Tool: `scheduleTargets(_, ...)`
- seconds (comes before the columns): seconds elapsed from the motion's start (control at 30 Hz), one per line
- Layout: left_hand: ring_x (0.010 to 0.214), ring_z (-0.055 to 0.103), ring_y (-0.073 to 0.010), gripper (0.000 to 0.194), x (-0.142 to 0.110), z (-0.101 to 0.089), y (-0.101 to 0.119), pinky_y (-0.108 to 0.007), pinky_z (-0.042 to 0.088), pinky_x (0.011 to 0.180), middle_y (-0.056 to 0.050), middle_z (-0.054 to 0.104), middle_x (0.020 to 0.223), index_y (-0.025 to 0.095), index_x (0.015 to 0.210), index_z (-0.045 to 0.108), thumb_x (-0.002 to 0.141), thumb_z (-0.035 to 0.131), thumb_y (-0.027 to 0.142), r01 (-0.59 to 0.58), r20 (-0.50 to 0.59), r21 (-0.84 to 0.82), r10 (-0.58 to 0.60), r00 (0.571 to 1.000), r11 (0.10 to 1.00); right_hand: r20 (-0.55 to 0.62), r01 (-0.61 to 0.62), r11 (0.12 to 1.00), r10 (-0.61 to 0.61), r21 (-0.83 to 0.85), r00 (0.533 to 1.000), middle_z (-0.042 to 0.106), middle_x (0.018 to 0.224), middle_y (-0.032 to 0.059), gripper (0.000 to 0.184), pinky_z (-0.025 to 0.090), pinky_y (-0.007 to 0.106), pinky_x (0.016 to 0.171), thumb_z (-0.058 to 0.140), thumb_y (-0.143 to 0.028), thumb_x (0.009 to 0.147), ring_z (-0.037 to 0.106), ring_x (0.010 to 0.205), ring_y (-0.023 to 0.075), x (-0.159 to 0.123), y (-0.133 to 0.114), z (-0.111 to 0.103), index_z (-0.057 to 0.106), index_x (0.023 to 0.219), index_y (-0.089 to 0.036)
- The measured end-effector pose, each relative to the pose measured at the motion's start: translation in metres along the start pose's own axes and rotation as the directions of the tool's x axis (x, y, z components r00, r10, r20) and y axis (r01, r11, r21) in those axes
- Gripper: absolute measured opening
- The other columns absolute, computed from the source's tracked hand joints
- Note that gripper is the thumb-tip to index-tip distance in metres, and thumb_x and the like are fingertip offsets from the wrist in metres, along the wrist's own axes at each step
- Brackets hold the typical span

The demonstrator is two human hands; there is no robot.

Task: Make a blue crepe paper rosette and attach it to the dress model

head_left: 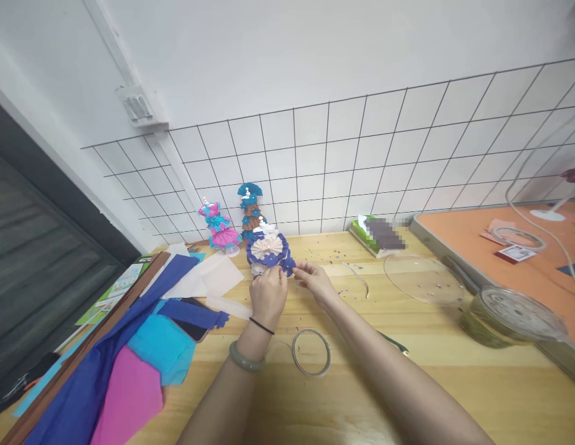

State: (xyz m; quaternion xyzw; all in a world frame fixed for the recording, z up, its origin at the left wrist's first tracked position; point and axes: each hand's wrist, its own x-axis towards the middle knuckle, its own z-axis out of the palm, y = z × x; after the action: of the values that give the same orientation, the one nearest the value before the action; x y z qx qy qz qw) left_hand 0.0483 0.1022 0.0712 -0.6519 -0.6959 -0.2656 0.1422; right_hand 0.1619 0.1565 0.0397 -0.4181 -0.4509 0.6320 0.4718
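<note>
A small mannequin in a white and purple crepe-paper dress [268, 247] stands in front of me, with a pleated cream fan on its front. My left hand [268, 292] is closed at the lower edge of this dress. Its fingertips are turned away from me, so what they grip is hidden. From the right, my right hand [315, 281] pinches a purple paper flower [288, 264] at the dress's lower right side. Behind stand a pink and blue paper dress [217, 225] and a teal and brown paper dress [249, 207].
Crepe-paper sheets in purple [130, 327], turquoise [164, 349] and pink [130, 395] cover the left side, partly over a phone [197, 332]. A tape ring [311, 352] lies between my forearms. Rightward are a tissue pack [377, 236], a clear disc [421, 279] and a round transparent container [514, 315].
</note>
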Motion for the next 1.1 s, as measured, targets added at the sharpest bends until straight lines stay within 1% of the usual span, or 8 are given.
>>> scheduleTargets(0.3, 0.072, 0.061, -0.0181, 0.022, -0.015, -0.001, -0.010, -0.027, 0.039, 0.064, -0.005, 0.068, 0.082, 0.020, 0.090, 0.063, 0.082, 0.043, 0.022, -0.028, -0.027, -0.062, 0.026, 0.999, 0.998, -0.006, -0.016, 1.000, 0.016, 0.024, 1.000, 0.061, 0.068, -0.0003, 0.027, 0.036, 0.020, 0.053, 0.068, -0.035, 0.055, 0.051, 0.059, 0.0100, 0.000, 0.001, 0.000, 0.061, 0.075, -0.018)
scheduleTargets(0.5, 0.074, 0.061, -0.0176, 0.029, -0.018, 0.002, -0.011, -0.027, 0.040, 0.067, -0.007, 0.068, 0.085, 0.020, 0.104, 0.059, 0.084, 0.040, 0.027, -0.083, -0.012, -0.078, 0.082, 0.997, 0.994, -0.002, -0.020, 0.999, 0.020, 0.039, 1.000, 0.062, 0.069, 0.0003, 0.026, 0.037, 0.019, 0.052, 0.068, -0.034, 0.056, 0.053, 0.060, 0.0101, 0.000, 0.003, 0.001, 0.061, 0.076, -0.018)
scheduleTargets(0.63, 0.071, 0.061, -0.0175, 0.026, -0.016, 0.002, -0.008, -0.026, 0.041, 0.064, -0.007, 0.068, 0.082, 0.020, 0.098, 0.062, 0.084, 0.041, 0.027, -0.096, 0.024, -0.080, 0.098, 0.995, 0.992, 0.003, -0.022, 0.998, 0.022, 0.055, 1.000, 0.063, 0.073, 0.0017, 0.027, 0.039, 0.020, 0.053, 0.068, -0.034, 0.057, 0.055, 0.063, 0.0114, -0.002, 0.001, 0.000, 0.061, 0.078, -0.019)
scheduleTargets(0.83, 0.078, 0.061, -0.0176, 0.028, -0.034, 0.001, -0.022, -0.028, 0.040, 0.072, -0.009, 0.067, 0.090, 0.019, 0.102, 0.061, 0.083, 0.042, 0.025, -0.117, -0.016, -0.340, 0.119, 0.993, 0.933, 0.002, -0.050, 0.994, 0.050, 0.096, 0.999, 0.064, 0.081, 0.0036, 0.030, 0.042, 0.020, 0.056, 0.068, -0.032, 0.059, 0.058, 0.067, 0.0126, -0.005, -0.003, -0.005, 0.063, 0.085, -0.019)
scheduleTargets(0.9, 0.070, 0.058, -0.0165, 0.024, -0.042, 0.001, -0.028, -0.028, 0.039, 0.071, -0.007, 0.067, 0.079, 0.020, 0.095, 0.064, 0.079, 0.048, 0.027, 0.030, 0.032, -0.523, -0.016, 0.999, 0.852, -0.006, -0.063, 0.992, 0.064, 0.111, 0.998, 0.064, 0.084, 0.0040, 0.030, 0.043, 0.020, 0.056, 0.068, -0.031, 0.059, 0.058, 0.068, 0.0127, -0.006, -0.003, -0.007, 0.063, 0.087, -0.020)
scheduleTargets(0.93, 0.065, 0.056, -0.0152, 0.021, -0.046, 0.002, -0.030, -0.027, 0.039, 0.068, -0.005, 0.065, 0.072, 0.021, 0.090, 0.066, 0.076, 0.053, 0.029, 0.153, 0.089, -0.637, -0.125, 0.988, 0.756, -0.010, -0.069, 0.990, 0.071, 0.119, 0.997, 0.064, 0.085, 0.0041, 0.030, 0.043, 0.020, 0.056, 0.069, -0.030, 0.059, 0.058, 0.068, 0.0129, -0.006, -0.003, -0.008, 0.063, 0.087, -0.020)
scheduleTargets(1.03, 0.049, 0.042, -0.0099, 0.017, -0.052, 0.006, -0.031, -0.022, 0.035, 0.053, 0.003, 0.047, 0.048, 0.018, 0.076, 0.067, 0.065, 0.064, 0.031, 0.436, 0.309, -0.822, -0.357, 0.881, 0.365, -0.011, -0.093, 0.985, 0.095, 0.148, 0.995, 0.065, 0.088, 0.0047, 0.030, 0.044, 0.021, 0.054, 0.069, -0.029, 0.060, 0.060, 0.070, 0.0140, -0.005, 0.000, -0.008, 0.063, 0.088, -0.020)
scheduleTargets(1.1, 0.043, 0.034, -0.0069, 0.022, -0.051, 0.009, -0.028, -0.019, 0.029, 0.044, 0.007, 0.036, 0.044, 0.015, 0.075, 0.065, 0.062, 0.066, 0.033, 0.499, 0.399, -0.841, -0.382, 0.834, 0.210, 0.002, -0.116, 0.978, 0.118, 0.171, 0.993, 0.066, 0.086, 0.0051, 0.030, 0.045, 0.021, 0.053, 0.069, -0.029, 0.060, 0.060, 0.070, 0.0148, -0.005, 0.003, -0.007, 0.062, 0.088, -0.020)
